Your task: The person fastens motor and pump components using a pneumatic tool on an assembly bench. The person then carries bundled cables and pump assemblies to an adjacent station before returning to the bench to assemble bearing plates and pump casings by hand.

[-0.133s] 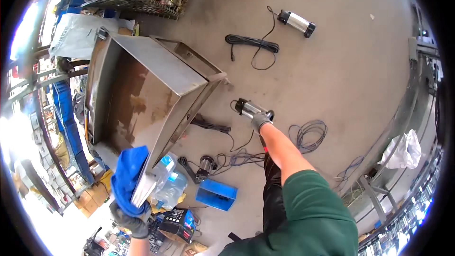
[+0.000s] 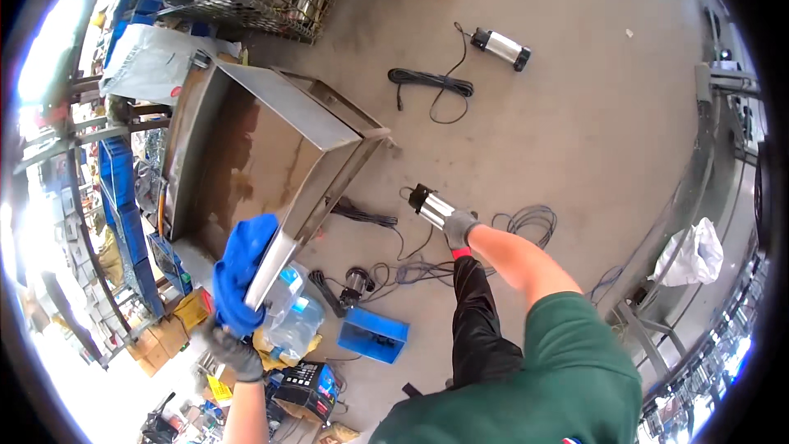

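My right hand (image 2: 460, 228), in a dark grey glove, is closed around the lower end of a silver cylindrical submersible pump (image 2: 436, 210) with a black top, held over the floor. The glove hides the pump's lower end. At the lower left, my gloved left hand (image 2: 233, 355) is beside the bottom of a blue cloth (image 2: 242, 275). Its fingers look spread and somewhat blurred; I cannot tell whether they touch the cloth. That cloth hangs over the near edge of a rusty-bottomed metal tank (image 2: 288, 111). A similar pump (image 2: 501, 49) lies on the floor farther off.
Black cable coils (image 2: 431, 80) and grey cable loops (image 2: 530, 226) lie on the floor. Near the tank are a blue bin (image 2: 374, 335), a clear water jug (image 2: 294, 329) and a dark pump (image 2: 356, 286). A white bag (image 2: 694, 255) is at right, a wire basket (image 2: 283, 20) at far left.
My right hand and the pump have drawn slightly nearer to me, the pump turning a little. My left hand appears higher in view beside the cloth. The whole view has shifted slightly.
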